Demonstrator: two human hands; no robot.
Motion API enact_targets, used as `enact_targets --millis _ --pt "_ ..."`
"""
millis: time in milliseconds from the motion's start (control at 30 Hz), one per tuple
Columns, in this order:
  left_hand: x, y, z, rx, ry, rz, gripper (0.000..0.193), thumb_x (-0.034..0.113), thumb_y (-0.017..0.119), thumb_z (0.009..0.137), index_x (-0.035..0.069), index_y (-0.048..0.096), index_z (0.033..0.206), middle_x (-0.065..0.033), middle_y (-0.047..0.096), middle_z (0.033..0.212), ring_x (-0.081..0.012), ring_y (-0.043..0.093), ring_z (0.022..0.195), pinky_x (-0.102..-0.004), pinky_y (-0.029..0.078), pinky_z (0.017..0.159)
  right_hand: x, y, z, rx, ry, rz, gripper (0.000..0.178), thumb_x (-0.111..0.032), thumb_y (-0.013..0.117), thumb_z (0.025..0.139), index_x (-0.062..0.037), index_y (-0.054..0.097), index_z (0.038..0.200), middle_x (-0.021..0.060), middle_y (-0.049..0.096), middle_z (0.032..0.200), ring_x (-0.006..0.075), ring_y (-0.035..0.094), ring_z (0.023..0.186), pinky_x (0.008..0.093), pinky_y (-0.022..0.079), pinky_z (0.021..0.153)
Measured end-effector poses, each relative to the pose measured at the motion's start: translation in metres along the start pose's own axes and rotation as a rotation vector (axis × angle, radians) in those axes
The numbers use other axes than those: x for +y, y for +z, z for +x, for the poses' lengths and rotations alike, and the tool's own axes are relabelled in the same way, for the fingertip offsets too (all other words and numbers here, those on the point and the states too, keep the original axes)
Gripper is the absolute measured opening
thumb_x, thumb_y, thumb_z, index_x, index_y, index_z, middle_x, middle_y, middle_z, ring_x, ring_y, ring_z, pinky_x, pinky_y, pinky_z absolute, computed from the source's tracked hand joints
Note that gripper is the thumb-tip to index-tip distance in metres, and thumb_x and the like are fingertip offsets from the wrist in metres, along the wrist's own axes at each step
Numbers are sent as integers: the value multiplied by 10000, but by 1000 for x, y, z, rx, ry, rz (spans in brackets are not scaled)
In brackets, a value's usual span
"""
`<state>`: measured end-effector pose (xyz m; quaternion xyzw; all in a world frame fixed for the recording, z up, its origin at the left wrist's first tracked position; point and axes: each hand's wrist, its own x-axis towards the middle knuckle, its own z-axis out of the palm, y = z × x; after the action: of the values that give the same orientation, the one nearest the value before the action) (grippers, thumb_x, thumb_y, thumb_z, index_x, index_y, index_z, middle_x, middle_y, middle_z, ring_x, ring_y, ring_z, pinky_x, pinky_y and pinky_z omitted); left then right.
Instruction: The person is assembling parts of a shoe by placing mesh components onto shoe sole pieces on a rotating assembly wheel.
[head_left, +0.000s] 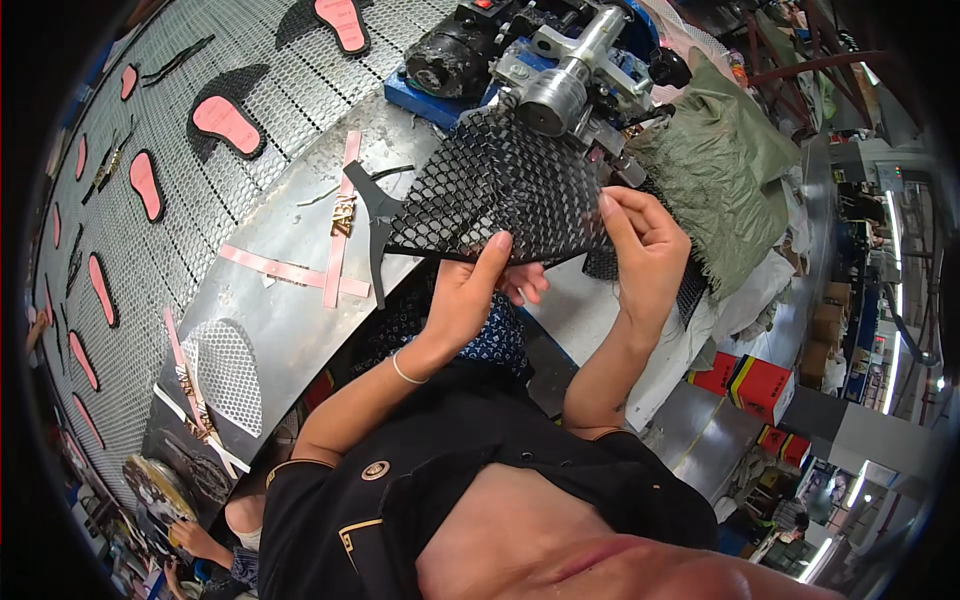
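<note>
one black mesh piece (485, 195) is held by one left hand (468, 290) and one right hand (648, 238); one green sack (735, 165), one white mesh piece (225, 378), two crossed pink strips (285, 267) near the hands and at least eight pink insoles (228, 123) are counted.

Pink-topped insoles (226, 122) are spread over a grey mesh belt (290, 95). On metal table (270, 345), pink strips (262, 265) are laid crossed; white mesh panel (225, 370) is placed nearer the corner. Right side: green sack (730, 165) is bunched, red boxes (760, 388) are seen lower down.
</note>
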<state>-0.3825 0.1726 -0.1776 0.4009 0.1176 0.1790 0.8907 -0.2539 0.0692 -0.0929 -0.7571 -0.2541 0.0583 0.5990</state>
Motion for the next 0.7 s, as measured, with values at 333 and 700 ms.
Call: enact_targets --millis 333,700 --pt "-2 5 9 114 92 -80 518 392 342 1030 -44 603 927 -166 674 854 -194 648 685 -288 509 619 -6 6 -10 -20 -30 68 142 -54 605 915 63 651 982 100 689 810 111 639 706 218 498 666" --pt "44 -53 -24 137 263 425 371 239 436 1012 -69 596 1144 -73 654 1043 -117 557 869 -245 433 822 -10 26 -49 -376 -165 242 240 -121 551 938 99 642 970 161 685 782 181 663 688 271 529 664"
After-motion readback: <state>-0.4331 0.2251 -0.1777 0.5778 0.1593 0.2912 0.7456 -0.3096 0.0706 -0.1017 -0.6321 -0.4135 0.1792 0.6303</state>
